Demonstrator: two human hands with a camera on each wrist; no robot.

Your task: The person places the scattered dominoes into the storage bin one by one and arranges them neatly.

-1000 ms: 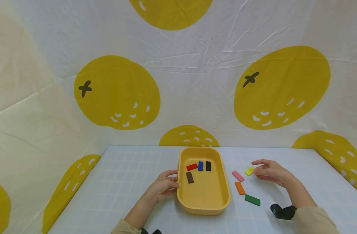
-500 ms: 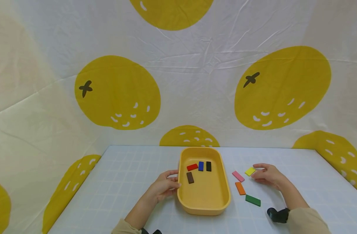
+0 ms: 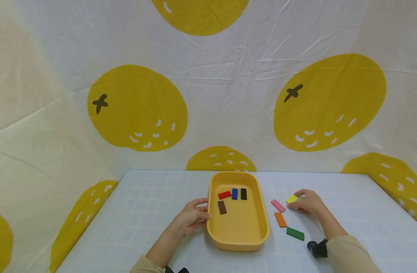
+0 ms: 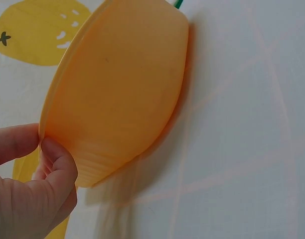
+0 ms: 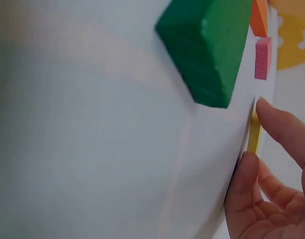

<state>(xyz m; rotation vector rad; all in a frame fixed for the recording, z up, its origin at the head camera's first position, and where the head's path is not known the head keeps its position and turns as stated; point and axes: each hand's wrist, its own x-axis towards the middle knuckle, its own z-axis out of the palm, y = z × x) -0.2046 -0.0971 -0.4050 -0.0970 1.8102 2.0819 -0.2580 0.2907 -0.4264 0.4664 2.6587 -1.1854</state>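
My left hand [image 3: 191,218] pinches the left rim of an orange-yellow plastic tray [image 3: 237,242]; the left wrist view shows thumb and finger at the tray's edge [image 4: 43,119]. Inside lie a red block [image 3: 224,195], a blue block [image 3: 234,193], a black block [image 3: 243,194] and a brown block [image 3: 222,207], all flat and rectangular. To the right of the tray, my right hand [image 3: 309,203] pinches a yellow block [image 3: 291,199] low over the table. In the right wrist view, thumb and fingertip sit at opposite ends of this yellow block [image 5: 254,132].
Between tray and right hand lie a pink block [image 3: 278,205] and an orange block [image 3: 280,220], with a green block [image 3: 295,233] nearer the front. A pale checked cloth [image 3: 143,193] covers the table. Behind it hangs a white fabric backdrop [image 3: 228,113] with yellow fruit prints.
My right hand has moved left and closed its fingers on the yellow block from the right. My left hand and the tray have stayed in place.
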